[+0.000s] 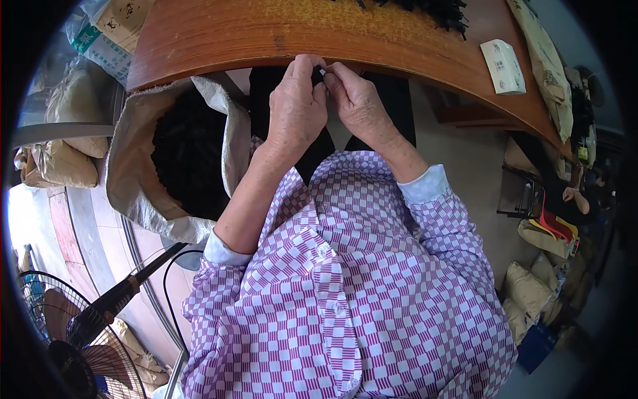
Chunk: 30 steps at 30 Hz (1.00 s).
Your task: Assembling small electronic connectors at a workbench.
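Nearest the camera, a purple-and-white checked shirt (372,266) is seen on the near side of the wooden table (266,40), its pale cuffs turned back above both wrists. Just at the near edge of the table, a small black piece (318,75) with a pale end is held between the two hands, mostly hidden by the fingers. By the left hand (296,110) its dark part is pinched between thumb and curled fingers; by the right hand (362,106) it is grasped at the pale end, between the tips of thumb and forefinger, so that the piece lies at the very fingertips of both grips. How firmly it is gripped cannot be told. Close to the table's near edge, toward its left end, a woven sack (129,173) is stood open, filled with black pieces (189,153). On the table's far side a heap of thin black pieces (432,10) is spread, and near its right end a white packet (503,66) is laid. Well apart from the table, at the lower left, a fan (70,366) is placed.
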Motion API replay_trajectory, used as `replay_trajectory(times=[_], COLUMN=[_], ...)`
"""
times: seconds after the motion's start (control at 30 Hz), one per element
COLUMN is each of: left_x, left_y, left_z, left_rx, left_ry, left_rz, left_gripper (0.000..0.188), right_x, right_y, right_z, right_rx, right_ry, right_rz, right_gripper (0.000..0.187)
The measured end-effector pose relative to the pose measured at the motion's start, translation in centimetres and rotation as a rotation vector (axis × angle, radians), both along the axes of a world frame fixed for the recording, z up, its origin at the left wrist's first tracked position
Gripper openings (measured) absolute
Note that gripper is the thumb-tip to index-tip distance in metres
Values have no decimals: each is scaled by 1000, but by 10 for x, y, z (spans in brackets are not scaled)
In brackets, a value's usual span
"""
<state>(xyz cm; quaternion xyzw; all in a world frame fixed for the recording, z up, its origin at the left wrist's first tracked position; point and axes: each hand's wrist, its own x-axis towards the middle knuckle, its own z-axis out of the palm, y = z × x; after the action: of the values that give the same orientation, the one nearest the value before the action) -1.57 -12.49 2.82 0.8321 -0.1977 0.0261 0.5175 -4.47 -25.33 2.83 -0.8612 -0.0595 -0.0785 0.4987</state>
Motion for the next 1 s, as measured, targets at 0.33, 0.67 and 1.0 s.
replay_trajectory(times=[0.33, 0.67, 1.0], left_x=[6, -1, -6], left_y=[7, 2, 0], left_z=[10, 17, 10], left_rx=[-799, -754, -612], left_ry=[545, 772, 747], left_rz=[-182, -372, -524], left_gripper=[27, 34, 34], right_x=[-5, -9, -14], right_y=[-18, -40, -50], right_z=[10, 4, 12], right_rx=[441, 829, 719], right_ry=[170, 265, 357], right_rz=[-27, 85, 158], right_gripper=[24, 22, 31])
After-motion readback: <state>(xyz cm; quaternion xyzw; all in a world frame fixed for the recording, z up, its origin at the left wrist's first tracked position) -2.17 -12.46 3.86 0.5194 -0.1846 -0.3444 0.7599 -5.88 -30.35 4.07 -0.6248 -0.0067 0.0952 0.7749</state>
